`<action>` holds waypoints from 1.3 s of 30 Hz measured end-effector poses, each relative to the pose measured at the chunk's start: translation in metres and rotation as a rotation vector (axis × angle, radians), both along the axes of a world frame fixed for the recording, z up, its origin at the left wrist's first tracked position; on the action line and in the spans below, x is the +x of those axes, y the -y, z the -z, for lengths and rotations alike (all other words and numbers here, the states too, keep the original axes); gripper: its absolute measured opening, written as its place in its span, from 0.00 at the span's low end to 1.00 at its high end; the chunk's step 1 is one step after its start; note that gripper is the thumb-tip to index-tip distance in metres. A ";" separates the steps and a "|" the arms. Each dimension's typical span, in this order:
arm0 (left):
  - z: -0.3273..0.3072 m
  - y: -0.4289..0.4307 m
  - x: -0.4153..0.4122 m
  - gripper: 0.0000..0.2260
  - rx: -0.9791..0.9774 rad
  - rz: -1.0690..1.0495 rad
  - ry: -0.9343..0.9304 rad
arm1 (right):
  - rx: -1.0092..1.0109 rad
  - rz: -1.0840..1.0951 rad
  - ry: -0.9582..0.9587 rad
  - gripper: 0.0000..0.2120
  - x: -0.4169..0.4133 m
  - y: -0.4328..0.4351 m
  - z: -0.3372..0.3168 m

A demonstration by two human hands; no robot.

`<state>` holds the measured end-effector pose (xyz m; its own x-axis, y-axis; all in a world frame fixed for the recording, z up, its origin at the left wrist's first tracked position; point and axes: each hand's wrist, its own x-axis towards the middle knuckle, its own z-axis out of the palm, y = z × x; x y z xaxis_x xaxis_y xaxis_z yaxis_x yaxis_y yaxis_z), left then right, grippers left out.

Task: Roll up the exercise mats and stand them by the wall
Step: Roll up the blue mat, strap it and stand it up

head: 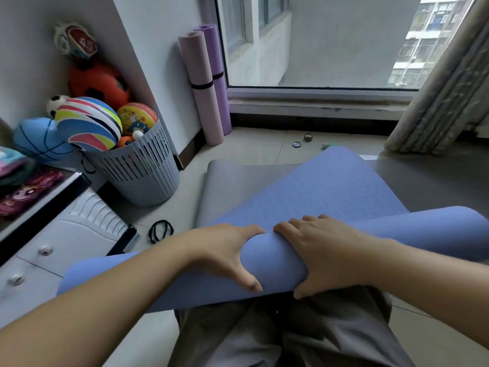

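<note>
Blue mat (330, 192) in curled grip of left hand (227, 251), right hand (324, 250), two purple mats (202, 83)

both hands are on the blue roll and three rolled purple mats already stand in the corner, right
Not three: the head view shows two, a paler mat and a darker mat. Left hand and right hand are on the blue roll.

Grey daylight comes through a large window (330, 41) onto a pale tiled floor (259, 147), with a white wall (137, 49) at left, a patterned curtain (444, 102) at right, and white drawers (74, 234) beside a slatted bin (140, 170) of balls (98, 83).
</note>
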<state>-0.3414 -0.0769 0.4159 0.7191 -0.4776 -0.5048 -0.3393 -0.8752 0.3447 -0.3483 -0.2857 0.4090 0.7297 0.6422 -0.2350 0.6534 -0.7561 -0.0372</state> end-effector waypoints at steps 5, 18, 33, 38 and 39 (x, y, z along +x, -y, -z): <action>-0.001 -0.002 0.019 0.34 -0.057 -0.046 -0.169 | 0.004 0.047 0.039 0.42 -0.004 0.000 0.010; 0.016 0.000 0.001 0.43 -0.008 0.020 0.349 | -0.036 0.027 0.132 0.47 0.002 -0.002 0.012; -0.016 0.012 -0.005 0.39 0.095 0.100 0.833 | 0.058 0.067 0.147 0.37 0.020 0.003 -0.030; -0.046 0.011 -0.018 0.38 0.059 0.135 0.854 | 0.041 0.007 0.208 0.38 0.012 0.005 -0.066; -0.042 0.014 -0.021 0.39 0.078 0.141 0.808 | 0.038 0.009 0.167 0.38 0.009 0.006 -0.061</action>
